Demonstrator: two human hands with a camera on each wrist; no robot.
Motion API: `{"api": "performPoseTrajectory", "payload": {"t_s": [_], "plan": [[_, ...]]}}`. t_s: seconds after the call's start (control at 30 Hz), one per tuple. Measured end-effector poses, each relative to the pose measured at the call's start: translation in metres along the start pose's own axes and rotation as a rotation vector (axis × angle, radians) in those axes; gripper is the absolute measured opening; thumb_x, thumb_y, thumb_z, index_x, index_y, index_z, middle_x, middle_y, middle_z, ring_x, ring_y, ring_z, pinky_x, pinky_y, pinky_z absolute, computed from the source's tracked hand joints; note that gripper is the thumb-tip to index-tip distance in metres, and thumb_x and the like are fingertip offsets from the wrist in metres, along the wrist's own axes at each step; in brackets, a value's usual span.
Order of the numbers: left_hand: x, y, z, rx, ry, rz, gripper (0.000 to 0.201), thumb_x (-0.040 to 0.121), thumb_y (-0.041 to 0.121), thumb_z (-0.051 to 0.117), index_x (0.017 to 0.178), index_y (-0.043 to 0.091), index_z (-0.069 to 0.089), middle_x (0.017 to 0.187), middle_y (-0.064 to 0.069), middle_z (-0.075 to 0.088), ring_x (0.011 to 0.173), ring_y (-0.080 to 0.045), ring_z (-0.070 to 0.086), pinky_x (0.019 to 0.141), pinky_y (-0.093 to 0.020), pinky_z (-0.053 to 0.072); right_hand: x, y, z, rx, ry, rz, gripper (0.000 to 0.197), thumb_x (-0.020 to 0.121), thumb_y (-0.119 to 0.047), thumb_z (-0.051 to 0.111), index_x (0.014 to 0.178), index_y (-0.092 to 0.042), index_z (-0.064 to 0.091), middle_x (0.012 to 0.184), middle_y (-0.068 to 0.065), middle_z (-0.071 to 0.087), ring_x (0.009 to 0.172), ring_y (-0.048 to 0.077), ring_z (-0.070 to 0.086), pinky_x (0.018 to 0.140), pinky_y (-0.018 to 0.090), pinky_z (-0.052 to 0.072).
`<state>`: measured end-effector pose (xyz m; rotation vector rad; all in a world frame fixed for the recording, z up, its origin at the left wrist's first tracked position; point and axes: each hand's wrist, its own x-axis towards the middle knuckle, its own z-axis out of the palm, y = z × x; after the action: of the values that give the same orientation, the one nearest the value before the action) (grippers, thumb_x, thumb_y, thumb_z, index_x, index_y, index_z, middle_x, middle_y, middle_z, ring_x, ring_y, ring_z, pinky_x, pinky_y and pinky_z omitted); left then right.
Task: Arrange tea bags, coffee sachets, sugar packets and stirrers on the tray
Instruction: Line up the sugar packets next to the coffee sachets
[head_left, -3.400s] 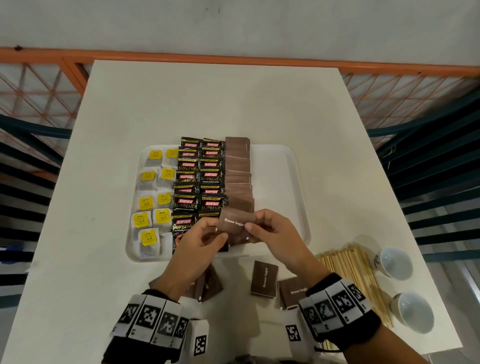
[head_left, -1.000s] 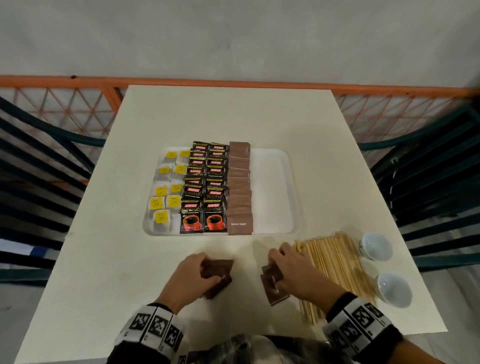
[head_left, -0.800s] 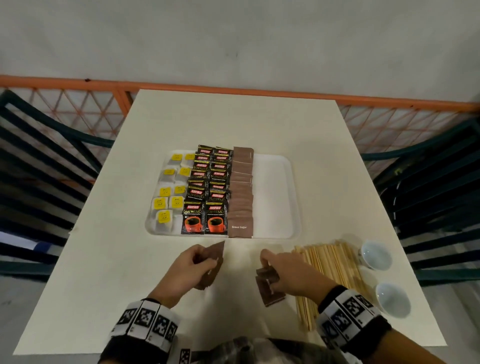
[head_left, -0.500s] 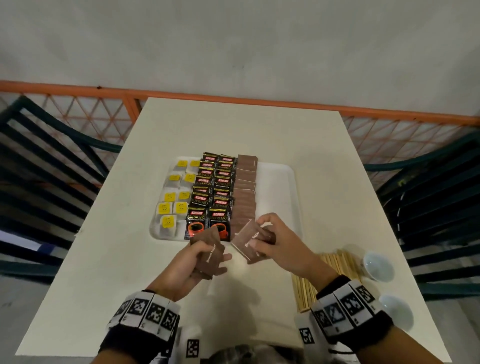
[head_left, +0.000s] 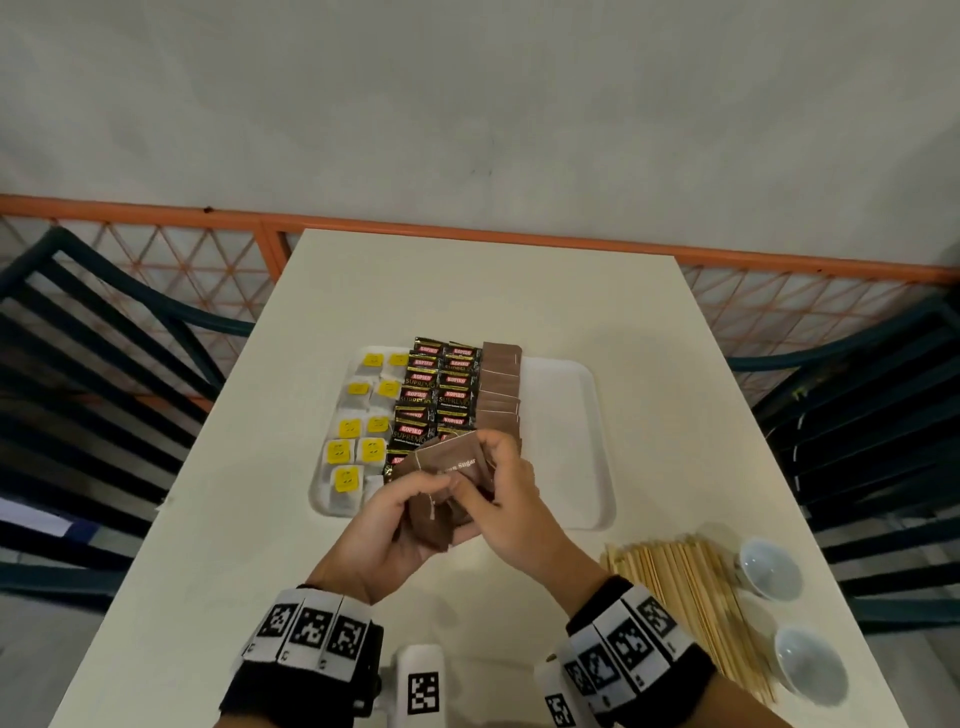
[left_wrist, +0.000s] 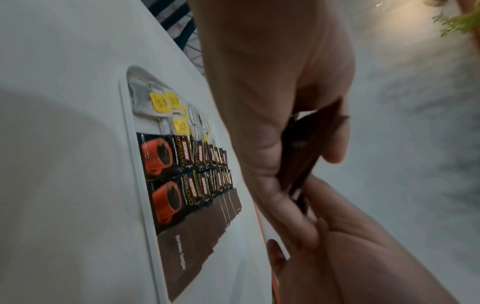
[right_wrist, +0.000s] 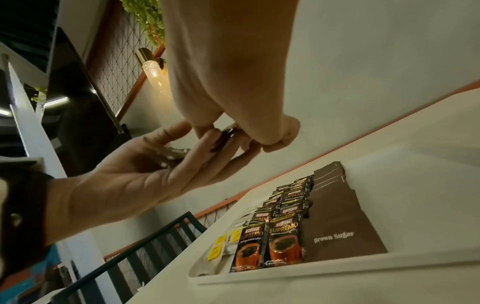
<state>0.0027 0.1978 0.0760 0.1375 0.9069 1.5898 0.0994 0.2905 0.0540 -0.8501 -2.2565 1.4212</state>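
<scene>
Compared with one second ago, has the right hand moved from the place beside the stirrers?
Yes. The right hand went up and left, away from the stirrers, toward the tray.

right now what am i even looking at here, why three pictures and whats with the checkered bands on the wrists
There is no machine here: a person works with bare hands and wears three cameras. The big overhead picture comes from the head. The two tilted close-ups come from the wrists, whose checkered bands are printed markers.

On the white table sits a white tray with tea bags, two columns of black coffee sachets and one column of brown sugar packets. Its right part is bare. Beside the tray lie wooden stirrers and two small cups.

The left hand and right hand together hold a small stack of brown sugar packets above the tray's near edge.
</scene>
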Motion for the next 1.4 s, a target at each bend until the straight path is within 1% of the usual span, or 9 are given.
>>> {"api": "performPoseTrajectory", "payload": {"t_s": [0.17, 0.37, 0.53, 0.63, 0.8, 0.97, 1.17, 1.27, 1.4], "plan": [[0.001, 0.004, -0.013, 0.039, 0.074, 0.024, 0.031, 0.087, -0.002, 0.044, 0.111, 0.009, 0.060, 0.090, -0.013, 0.073, 0.076, -0.020, 0.072, 0.056, -0.030, 0.057, 0.004, -0.003, -0.005, 0.002, 0.014, 0.006, 0.033, 0.076, -0.028, 0.069, 0.102, -0.033, 0.049, 0.104, -0.009, 0.045, 0.105, 0.014, 0.047, 0.093, 0.029, 0.041], [0.006, 0.008, -0.026, 0.032, 0.120, 0.055, 0.035, 0.088, -0.007, 0.046, 0.103, 0.019, 0.064, 0.095, -0.008, 0.074, 0.085, -0.027, 0.071, 0.062, -0.033, 0.059, 0.005, -0.006, -0.016, 0.262, -0.067, 0.126, 0.008, 0.088, -0.014, 0.060, 0.094, -0.009, 0.062, 0.072, 0.000, 0.061, 0.056, -0.001, 0.055, 0.057, 0.013, 0.047], [0.006, 0.008, -0.029, 0.032, 0.148, 0.057, 0.034, 0.089, -0.007, 0.044, 0.107, 0.016, 0.063, 0.094, -0.015, 0.073, 0.081, -0.032, 0.071, 0.067, -0.040, 0.060, 0.009, -0.002, -0.022, 0.375, 0.121, 0.168, 0.004, 0.090, -0.015, 0.057, 0.090, -0.014, 0.061, 0.080, 0.004, 0.067, 0.069, 0.014, 0.063, 0.064, 0.022, 0.054], [0.010, 0.007, -0.028, 0.002, 0.197, 0.063, 0.033, 0.090, -0.007, 0.045, 0.117, 0.008, 0.058, 0.097, -0.020, 0.071, 0.083, -0.035, 0.071, 0.067, -0.044, 0.059, 0.010, -0.003, -0.023, 0.184, 0.267, 0.057, 0.015, 0.088, -0.018, 0.060, 0.079, -0.027, 0.053, 0.088, -0.006, 0.066, 0.080, 0.006, 0.063, 0.069, 0.019, 0.053], [0.016, 0.009, -0.020, 0.050, 0.212, 0.088, 0.037, 0.089, -0.005, 0.047, 0.125, 0.004, 0.053, 0.100, -0.018, 0.070, 0.080, -0.025, 0.072, 0.055, -0.032, 0.057, 0.005, -0.004, -0.007, -0.033, -0.020, -0.106, 0.008, 0.084, -0.020, 0.063, 0.083, -0.022, 0.056, 0.113, -0.007, 0.062, 0.102, 0.006, 0.059, 0.085, 0.022, 0.050], [0.016, 0.007, -0.027, 0.097, 0.224, 0.067, 0.038, 0.089, -0.005, 0.048, 0.122, 0.010, 0.055, 0.105, -0.017, 0.070, 0.086, -0.028, 0.071, 0.062, -0.038, 0.059, 0.013, 0.002, -0.016, -0.024, -0.015, -0.054, 0.016, 0.090, -0.014, 0.056, 0.102, -0.019, 0.066, 0.102, -0.007, 0.064, 0.093, 0.001, 0.060, 0.081, 0.013, 0.049], [0.017, 0.003, -0.028, 0.173, 0.172, 0.035, 0.031, 0.088, -0.005, 0.047, 0.108, 0.014, 0.063, 0.087, -0.007, 0.075, 0.077, -0.019, 0.072, 0.060, -0.034, 0.059, 0.022, 0.006, -0.027, 0.115, -0.276, 0.066, 0.051, 0.087, -0.006, 0.058, 0.131, -0.028, 0.044, 0.100, -0.008, 0.062, 0.088, 0.000, 0.060, 0.080, 0.016, 0.051], [0.018, 0.003, -0.031, 0.116, 0.216, 0.031, 0.031, 0.090, -0.007, 0.045, 0.104, 0.015, 0.062, 0.088, -0.009, 0.075, 0.079, -0.022, 0.072, 0.060, -0.035, 0.060, 0.027, 0.014, -0.033, 0.047, -0.230, 0.085, 0.045, 0.087, -0.004, 0.058, 0.126, -0.027, 0.051, 0.083, -0.011, 0.055, 0.071, -0.010, 0.055, 0.070, 0.010, 0.046], [0.017, 0.005, -0.041, 0.043, 0.289, 0.048, 0.035, 0.090, -0.008, 0.044, 0.104, 0.021, 0.060, 0.105, -0.013, 0.067, 0.100, -0.034, 0.063, 0.073, -0.047, 0.057, 0.036, 0.040, -0.042, 0.087, -0.112, 0.186, 0.025, 0.088, -0.005, 0.058, 0.097, -0.028, 0.060, 0.081, -0.007, 0.059, 0.074, 0.010, 0.059, 0.066, 0.019, 0.047]]}}
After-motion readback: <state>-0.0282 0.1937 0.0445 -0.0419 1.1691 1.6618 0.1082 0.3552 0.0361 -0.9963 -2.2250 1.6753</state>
